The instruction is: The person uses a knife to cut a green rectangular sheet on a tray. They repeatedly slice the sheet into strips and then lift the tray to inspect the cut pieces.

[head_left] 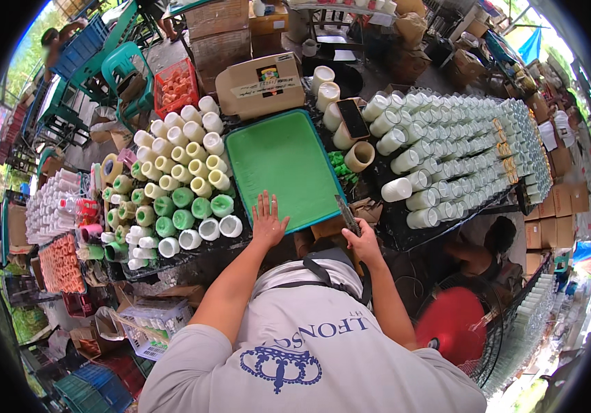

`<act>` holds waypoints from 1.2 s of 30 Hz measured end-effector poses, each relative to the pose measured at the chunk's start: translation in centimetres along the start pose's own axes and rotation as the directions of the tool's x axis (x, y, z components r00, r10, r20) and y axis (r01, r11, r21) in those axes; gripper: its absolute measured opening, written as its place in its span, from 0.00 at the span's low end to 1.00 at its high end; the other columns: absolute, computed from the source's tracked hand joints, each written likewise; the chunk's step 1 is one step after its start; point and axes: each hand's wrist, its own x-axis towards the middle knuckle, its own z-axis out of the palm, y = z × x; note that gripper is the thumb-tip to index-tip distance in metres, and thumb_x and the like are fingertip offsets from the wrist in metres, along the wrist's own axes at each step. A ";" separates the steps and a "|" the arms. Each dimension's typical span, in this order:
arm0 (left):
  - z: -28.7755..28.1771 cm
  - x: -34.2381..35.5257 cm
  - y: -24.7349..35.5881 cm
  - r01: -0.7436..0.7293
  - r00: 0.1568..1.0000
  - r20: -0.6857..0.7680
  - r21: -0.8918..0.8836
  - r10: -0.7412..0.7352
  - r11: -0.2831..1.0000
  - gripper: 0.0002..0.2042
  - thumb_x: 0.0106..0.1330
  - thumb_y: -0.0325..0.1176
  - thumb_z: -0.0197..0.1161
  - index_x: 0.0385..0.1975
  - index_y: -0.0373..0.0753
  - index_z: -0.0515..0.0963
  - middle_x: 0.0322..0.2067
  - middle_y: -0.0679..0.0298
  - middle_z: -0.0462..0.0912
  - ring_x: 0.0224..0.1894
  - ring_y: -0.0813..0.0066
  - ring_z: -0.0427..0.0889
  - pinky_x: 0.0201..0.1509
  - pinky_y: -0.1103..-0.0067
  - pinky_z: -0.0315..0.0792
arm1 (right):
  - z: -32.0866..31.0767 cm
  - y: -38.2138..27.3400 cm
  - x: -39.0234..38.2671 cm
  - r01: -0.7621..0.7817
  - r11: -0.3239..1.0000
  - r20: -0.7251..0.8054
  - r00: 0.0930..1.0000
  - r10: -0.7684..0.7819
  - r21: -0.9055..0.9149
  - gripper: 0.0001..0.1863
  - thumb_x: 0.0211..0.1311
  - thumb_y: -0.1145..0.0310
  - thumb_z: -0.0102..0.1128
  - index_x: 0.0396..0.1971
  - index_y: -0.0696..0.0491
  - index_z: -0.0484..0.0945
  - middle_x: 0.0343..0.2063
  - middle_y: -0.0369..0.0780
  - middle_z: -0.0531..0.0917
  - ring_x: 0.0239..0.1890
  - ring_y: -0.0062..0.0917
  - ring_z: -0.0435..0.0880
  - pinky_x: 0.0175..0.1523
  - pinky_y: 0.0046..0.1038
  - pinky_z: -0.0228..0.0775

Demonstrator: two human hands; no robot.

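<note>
A blue-green rimmed tray (232,165) lies in front of me, filled with a smooth, flat green layer (278,162) that looks like wax. My left hand (268,219) rests palm down on its near left part, fingers spread. Just past the tray's near right corner, my right hand (362,242) is closed around a slim grey-black utility knife (346,213), its tip pointing up and away from me. Small bright green pieces (341,167) lie beside the tray's right edge.
Left stand rows of white, cream and green cylinder candles (185,155); right, many white-filled glasses (440,138). A phone (353,118) lies on pale cylinders beyond the tray, near a cardboard box (260,86). A red fan (452,323) stands behind my right arm; a person (481,251) sits nearby.
</note>
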 end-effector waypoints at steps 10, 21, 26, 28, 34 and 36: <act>-0.3 0.7 -1.1 -0.072 0.994 -0.084 -0.103 0.064 0.992 0.44 0.77 0.52 0.57 0.82 0.35 0.42 0.83 0.45 0.33 0.84 0.41 0.35 0.83 0.46 0.40 | -2.0 7.1 2.2 -0.241 0.962 -0.176 0.960 0.217 -0.129 0.21 0.72 0.56 0.68 0.21 0.51 0.76 0.16 0.31 0.76 0.20 0.17 0.74 0.28 0.26 0.64; -10.2 25.4 -10.0 -0.064 0.939 -0.343 -0.135 0.014 0.989 0.25 0.78 0.45 0.56 0.65 0.33 0.73 0.65 0.44 0.75 0.67 0.44 0.74 0.72 0.57 0.69 | 9.3 11.7 7.9 -0.300 0.592 -0.231 0.718 0.657 0.748 0.09 0.67 0.63 0.57 0.44 0.48 0.76 0.32 0.34 0.80 0.33 0.25 0.84 0.35 0.37 0.81; -10.2 32.6 -8.3 0.030 0.994 -0.103 0.023 -0.027 0.999 0.28 0.80 0.53 0.50 0.64 0.35 0.74 0.63 0.44 0.76 0.66 0.42 0.75 0.68 0.54 0.72 | 13.3 10.2 7.1 -0.294 0.522 -0.146 0.749 0.646 0.801 0.03 0.66 0.67 0.58 0.37 0.45 0.73 0.29 0.33 0.76 0.32 0.23 0.80 0.40 0.40 0.81; -9.7 33.5 -7.6 0.085 0.996 -0.023 0.001 -0.085 0.996 0.29 0.80 0.56 0.47 0.64 0.36 0.73 0.64 0.44 0.76 0.66 0.41 0.75 0.68 0.53 0.72 | 13.9 10.4 6.9 -0.287 0.523 -0.161 0.740 0.653 0.803 0.04 0.66 0.66 0.58 0.37 0.46 0.75 0.29 0.33 0.77 0.34 0.24 0.81 0.40 0.40 0.81; -8.1 34.8 -8.6 0.018 0.998 -0.061 -0.029 -0.020 0.999 0.32 0.80 0.58 0.45 0.62 0.33 0.76 0.65 0.38 0.72 0.67 0.34 0.71 0.72 0.50 0.68 | 15.3 9.8 6.9 -0.257 0.577 -0.215 0.751 0.624 0.775 0.07 0.65 0.66 0.59 0.40 0.51 0.79 0.36 0.35 0.80 0.38 0.26 0.84 0.43 0.42 0.84; -8.2 35.2 -8.8 0.029 0.997 -0.070 -0.068 -0.034 0.997 0.32 0.80 0.58 0.45 0.61 0.33 0.78 0.65 0.37 0.72 0.68 0.33 0.70 0.72 0.50 0.67 | 15.7 9.4 6.8 -0.247 0.604 -0.242 0.753 0.612 0.758 0.08 0.66 0.67 0.59 0.42 0.52 0.79 0.39 0.36 0.81 0.40 0.27 0.84 0.45 0.43 0.85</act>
